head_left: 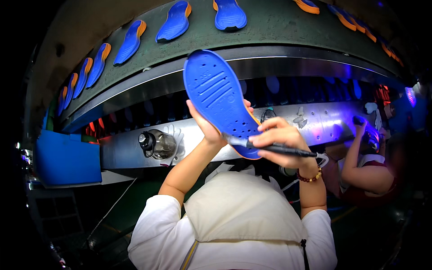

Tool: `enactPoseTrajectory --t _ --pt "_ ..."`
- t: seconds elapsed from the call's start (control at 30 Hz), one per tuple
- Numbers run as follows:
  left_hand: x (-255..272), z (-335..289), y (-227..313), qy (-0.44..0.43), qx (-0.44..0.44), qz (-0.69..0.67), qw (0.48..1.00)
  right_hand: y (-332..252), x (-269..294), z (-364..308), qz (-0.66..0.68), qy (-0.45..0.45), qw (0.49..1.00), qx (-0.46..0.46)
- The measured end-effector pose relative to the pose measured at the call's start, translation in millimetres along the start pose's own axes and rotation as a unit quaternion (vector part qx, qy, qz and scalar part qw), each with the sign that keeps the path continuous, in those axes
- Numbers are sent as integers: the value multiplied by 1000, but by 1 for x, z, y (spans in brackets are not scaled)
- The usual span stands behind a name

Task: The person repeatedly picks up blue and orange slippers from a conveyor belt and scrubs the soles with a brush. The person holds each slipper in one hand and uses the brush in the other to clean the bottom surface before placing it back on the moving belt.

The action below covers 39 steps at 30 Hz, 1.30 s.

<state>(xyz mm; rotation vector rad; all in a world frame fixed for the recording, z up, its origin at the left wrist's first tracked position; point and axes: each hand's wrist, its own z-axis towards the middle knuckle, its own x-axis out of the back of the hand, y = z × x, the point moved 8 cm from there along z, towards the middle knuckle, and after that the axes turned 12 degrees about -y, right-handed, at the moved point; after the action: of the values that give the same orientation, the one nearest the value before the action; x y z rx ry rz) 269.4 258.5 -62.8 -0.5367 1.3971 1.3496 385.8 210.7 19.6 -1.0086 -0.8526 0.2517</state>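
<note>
My left hand (208, 125) is closed round the edge of a blue shoe sole (213, 92) with an orange side. Its broad face, with ridges and small holes, is turned up toward me, and its narrower part slants to the lower right. Some fingertips show at the far edge; the rest are hidden behind the sole. My right hand (283, 141) grips the black handle of a brush (292, 149). Its pale, blurred head lies over the lower part of the sole. A pale loop or cord shows at the handle's end.
A green conveyor belt (198, 43) carries several blue and orange soles (130, 42). Below it, a metal bench (193, 135) bears a clear bottle (157, 144) with a black lid. A blue box (67, 157) stands left. Another person's arm (353, 157) works at the right.
</note>
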Motion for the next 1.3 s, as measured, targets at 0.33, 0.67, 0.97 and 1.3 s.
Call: enactPoseTrajectory --t 0.33,0.67,0.97,1.3 --pt "0 4 30 20 -32 39 999 1 -10 -15 32 -22 999 -5" --pt "-6 10 35 -5 2 58 998 15 -15 -18 126 -47 990 34" --pt "-23 -9 -1 -51 33 -7 998 61 -36 -20 531 213 820 -33" --pt "6 -24 -12 -38 310 14 950 19 -19 -2 227 -49 970 -75"
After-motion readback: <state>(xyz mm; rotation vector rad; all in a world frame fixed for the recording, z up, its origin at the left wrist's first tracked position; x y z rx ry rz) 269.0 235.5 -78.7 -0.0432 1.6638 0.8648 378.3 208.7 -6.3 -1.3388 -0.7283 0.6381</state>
